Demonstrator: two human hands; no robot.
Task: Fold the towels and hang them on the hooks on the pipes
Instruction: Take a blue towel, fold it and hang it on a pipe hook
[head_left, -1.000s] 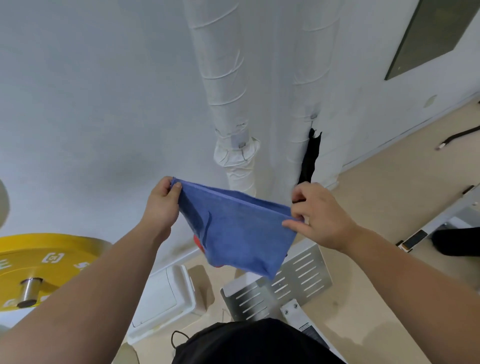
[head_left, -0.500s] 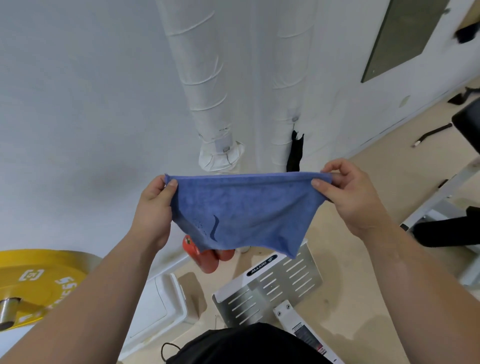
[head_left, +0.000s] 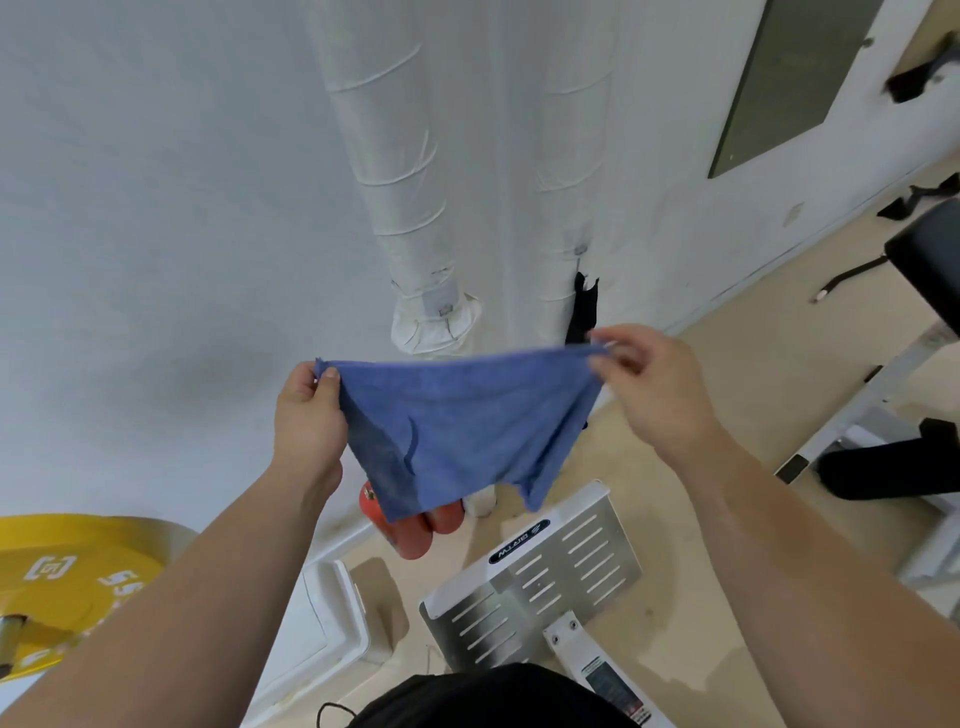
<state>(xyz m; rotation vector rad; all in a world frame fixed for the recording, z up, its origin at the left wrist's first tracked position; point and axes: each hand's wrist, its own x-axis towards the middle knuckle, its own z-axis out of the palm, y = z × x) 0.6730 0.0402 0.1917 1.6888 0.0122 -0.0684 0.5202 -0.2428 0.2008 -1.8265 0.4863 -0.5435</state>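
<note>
Fold step: blue towel (head_left: 467, 431) stretched between both hands.
Left hand (head_left: 306, 410) and right hand (head_left: 654, 384) pinch its top corners; next, join the corners, then carry to the pipes (head_left: 395, 171) at 12 o'clock, hooks apparently there.

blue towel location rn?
Head view, centre: the blue towel hangs stretched between the left hand and right hand, in front of the white wrapped pipes.

Both bare forearms reach forward and up from the bottom corners, hands level and apart. The left hand (head_left: 310, 410) is closed, thumb pressed against the fingers in a pinch. The right hand (head_left: 655, 384) has fingers loosely curled, its fingertips (head_left: 602, 358) blurred and pinching.
</note>
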